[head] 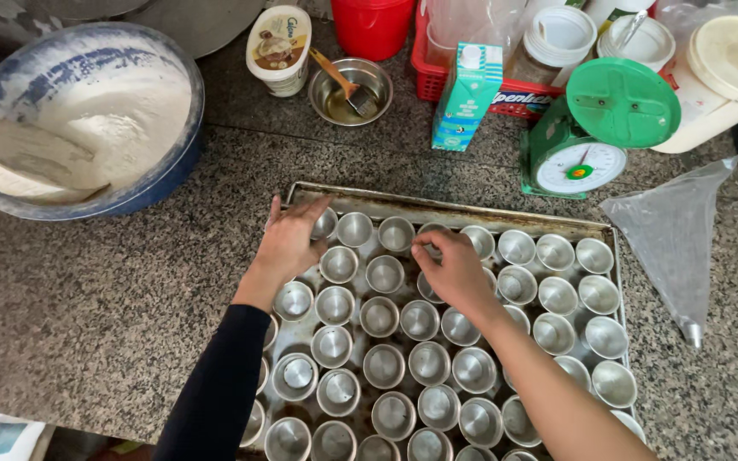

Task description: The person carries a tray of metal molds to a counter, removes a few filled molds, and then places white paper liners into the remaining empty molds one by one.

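A metal baking tray [437, 209] lies on the speckled stone counter and holds several small round metal cups [383, 365] in rows. My left hand [290, 243], in a black sleeve, rests over the cups at the tray's far left corner, fingertips on a cup [325, 224] there. My right hand [454, 269], bare-armed, reaches over the middle of the tray and pinches the rim of a cup [431, 231] in the back row.
A big blue bowl [164, 162] of white batter sits at the back left. Behind the tray stand a small steel bowl with a brush [349, 90], a teal carton [465, 98], a green scale [595, 132], a red basket and tubs. A clear piping bag [672, 235] lies right.
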